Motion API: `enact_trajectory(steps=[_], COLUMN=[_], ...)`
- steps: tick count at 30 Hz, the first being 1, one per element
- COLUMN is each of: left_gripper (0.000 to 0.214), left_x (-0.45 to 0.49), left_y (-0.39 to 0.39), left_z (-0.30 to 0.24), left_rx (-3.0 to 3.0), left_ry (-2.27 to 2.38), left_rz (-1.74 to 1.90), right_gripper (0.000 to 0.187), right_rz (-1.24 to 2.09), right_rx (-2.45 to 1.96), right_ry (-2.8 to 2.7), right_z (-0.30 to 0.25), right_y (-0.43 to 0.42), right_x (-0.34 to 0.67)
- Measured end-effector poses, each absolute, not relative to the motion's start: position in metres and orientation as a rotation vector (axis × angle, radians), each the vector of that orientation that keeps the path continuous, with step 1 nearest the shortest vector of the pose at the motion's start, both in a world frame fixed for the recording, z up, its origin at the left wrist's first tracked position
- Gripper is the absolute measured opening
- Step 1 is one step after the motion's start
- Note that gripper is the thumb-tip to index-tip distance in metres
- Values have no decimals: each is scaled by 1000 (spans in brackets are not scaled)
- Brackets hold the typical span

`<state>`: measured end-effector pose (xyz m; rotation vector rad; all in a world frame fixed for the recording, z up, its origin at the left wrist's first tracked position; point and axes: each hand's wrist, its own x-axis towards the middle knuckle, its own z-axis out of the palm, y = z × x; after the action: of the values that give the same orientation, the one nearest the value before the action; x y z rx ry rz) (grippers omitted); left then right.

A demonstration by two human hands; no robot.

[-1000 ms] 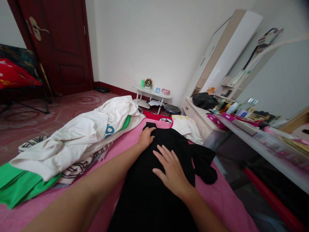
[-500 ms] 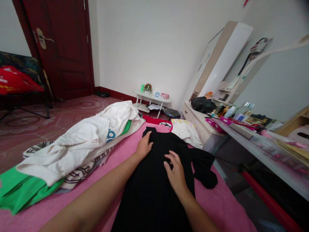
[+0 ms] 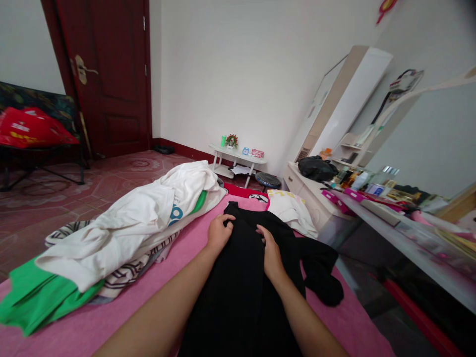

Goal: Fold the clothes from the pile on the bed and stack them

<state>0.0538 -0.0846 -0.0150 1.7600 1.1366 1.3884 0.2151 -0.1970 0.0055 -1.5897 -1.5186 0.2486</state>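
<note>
A long black top lies spread over the pink bed cover, running from the near edge toward its far end. One sleeve is bent out to the right. My left hand is at the top's upper left edge, its fingers curled and closed on the cloth. Farther right, my right hand rests on the middle of the top with its fingers bent together on the fabric. A lengthwise ridge in the cloth runs down from that hand. The fingertips of my right hand are partly hidden.
Left of the top lies a pile with a white shirt, green cloth and patterned cloth. A folded white garment and red cloth lie beyond. A cluttered dressing table stands close on the right.
My left fingers have curled in at the top's edge. My right hand's spread fingers have drawn together on the cloth, and a ridge now shows there. The view has shifted slightly.
</note>
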Motion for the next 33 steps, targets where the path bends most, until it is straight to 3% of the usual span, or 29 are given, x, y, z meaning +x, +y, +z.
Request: enact_trajectory(steps=[3,6,9,13,18,21,24,28,33], left_gripper=[25,20,18,19,25,32,35,35,43], left_x=[55,55,56,55,49,49,53,57,61], left_y=[-83,-83,-85,-88,-87,-90,-94,-94,-97], left_z=[-15,-15,-14,-12,-8,-6,-4,-4,-8], left_rx=[1790,1823,1856,1905,2015,2070,2172,2438,2697], left_ry=[1144,1188,1270,1336,1260,1263,1278,1098,992], left_rz=[1369,1333,1267,1158,1030,1003,1080,1214,719], right_gripper=[44,26,20,24,28,28,33,45,54], right_rz=[334,220,103,100,241,48,-119,21,103], right_rx=[-1664,-1820,-1973,-2018,-1642,-1561,-1529,-1785,-2058], right_ry=[-1493,-1485,-1452,-1480,-1472,-1355,-1601,-1986,-1936], right_z=[7,8,4,-8,-7,10,24,16,-5], right_y=[-185,-179,-176,-175,-183,-195,-203,-198,-189], right_x=[214,213,216,229,247,237,212,192,198])
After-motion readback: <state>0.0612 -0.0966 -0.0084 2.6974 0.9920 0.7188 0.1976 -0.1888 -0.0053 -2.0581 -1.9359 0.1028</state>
